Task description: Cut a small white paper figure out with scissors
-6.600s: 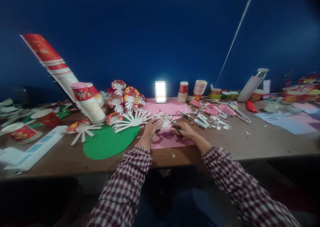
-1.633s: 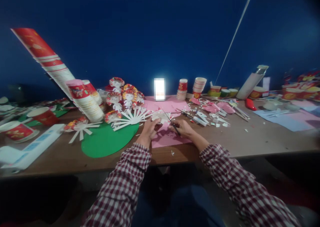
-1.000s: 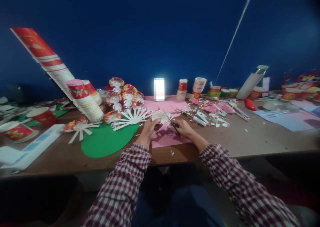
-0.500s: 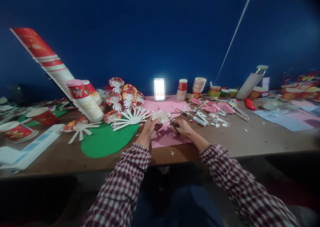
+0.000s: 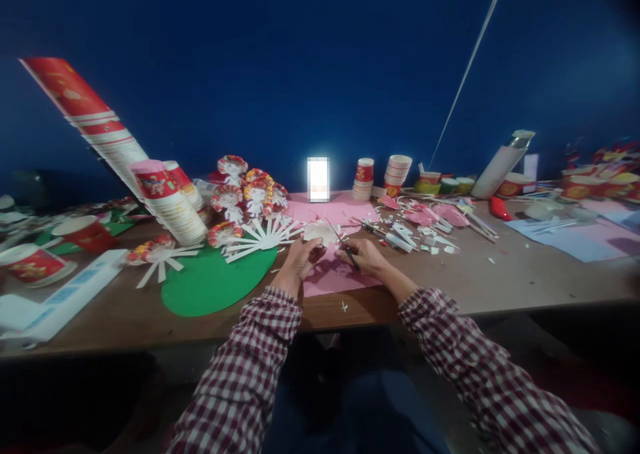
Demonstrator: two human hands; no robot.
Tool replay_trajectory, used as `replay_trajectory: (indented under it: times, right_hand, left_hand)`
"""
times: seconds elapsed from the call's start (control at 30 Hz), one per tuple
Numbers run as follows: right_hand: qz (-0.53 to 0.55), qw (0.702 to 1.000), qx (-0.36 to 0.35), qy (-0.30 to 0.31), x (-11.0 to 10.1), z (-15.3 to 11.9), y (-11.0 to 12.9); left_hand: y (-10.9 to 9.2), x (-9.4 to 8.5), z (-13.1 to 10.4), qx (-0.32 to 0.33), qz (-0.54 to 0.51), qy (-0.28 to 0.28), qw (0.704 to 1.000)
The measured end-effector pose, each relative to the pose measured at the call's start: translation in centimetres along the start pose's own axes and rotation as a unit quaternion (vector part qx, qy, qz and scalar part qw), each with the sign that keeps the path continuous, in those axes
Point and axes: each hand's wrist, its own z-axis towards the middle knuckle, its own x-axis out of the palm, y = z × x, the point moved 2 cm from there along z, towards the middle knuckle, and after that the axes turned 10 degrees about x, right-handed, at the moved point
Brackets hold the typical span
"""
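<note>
In the middle of the table, my left hand (image 5: 301, 257) pinches a pale piece of cut paper (image 5: 321, 233) between thumb and fingers. Close beside it on the right, my right hand (image 5: 367, 257) is closed around dark, slender scissors (image 5: 346, 246), whose thin blades slant up and left towards the paper. Whether the blades touch the paper I cannot tell. Beneath both hands lies a pink sheet (image 5: 320, 283). A white paper fan of strips (image 5: 265, 235) rests to the left, partly on a green oval sheet (image 5: 215, 284).
Paper cut-out figures with colourful rims (image 5: 257, 197) stand behind the fan. Leaning stacks of paper cups (image 5: 175, 211) are at left, with a white box (image 5: 83, 297) before them. A lit phone (image 5: 319, 179) stands at the back. Paper scraps (image 5: 400, 234) litter the right; a blue sheet (image 5: 565, 237) lies beyond.
Hardly anything differs. The pale paper in my left hand has tilted slightly, and both hands stay in nearly the same place.
</note>
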Motion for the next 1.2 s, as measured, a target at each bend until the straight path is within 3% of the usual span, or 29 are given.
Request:
replay_trajectory:
  times: [1.2]
  right_hand:
    - [-0.016,1.0,0.014,0.001,-0.38,-0.53,0.8]
  left_hand:
    - [-0.42,0.36,-0.15,0.01,0.039,-0.036,0.999]
